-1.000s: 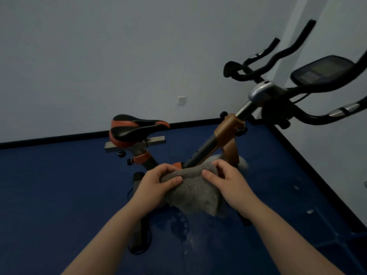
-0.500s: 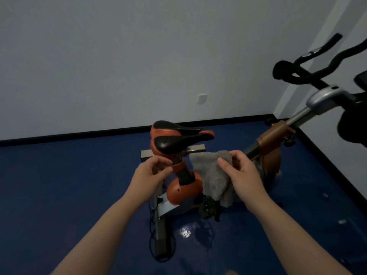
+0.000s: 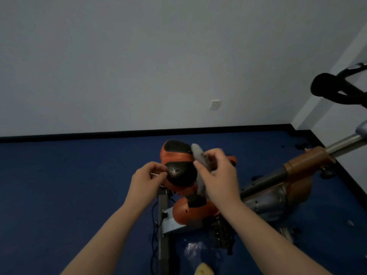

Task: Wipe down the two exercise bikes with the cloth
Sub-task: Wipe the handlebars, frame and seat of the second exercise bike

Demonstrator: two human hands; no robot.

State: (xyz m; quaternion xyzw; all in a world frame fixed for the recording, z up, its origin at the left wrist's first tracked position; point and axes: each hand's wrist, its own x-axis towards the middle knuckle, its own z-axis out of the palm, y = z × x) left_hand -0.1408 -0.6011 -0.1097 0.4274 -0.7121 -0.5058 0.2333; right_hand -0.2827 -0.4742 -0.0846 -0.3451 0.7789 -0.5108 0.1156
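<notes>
Across the lower half of the frame runs a dark blue floor (image 3: 59, 195), meeting a pale grey wall (image 3: 139, 56) along a black skirting; a socket (image 3: 215, 104) sits mid-wall. At centre stands the exercise bike (image 3: 278, 195), its orange-and-black saddle (image 3: 178, 171) just beside both hands. The right hand (image 3: 218, 179) pinches the grey cloth (image 3: 199, 155) against the saddle's right side. The left hand (image 3: 146, 181), fingers curled, touches the saddle's left edge, pinching something small and pale.

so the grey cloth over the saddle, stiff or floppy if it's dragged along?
Probably floppy: the cloth folds and droops where the right hand pinches it. Looks fluffy, so likely light and grippy on the saddle. It may bunch rather than slide flat.
</notes>
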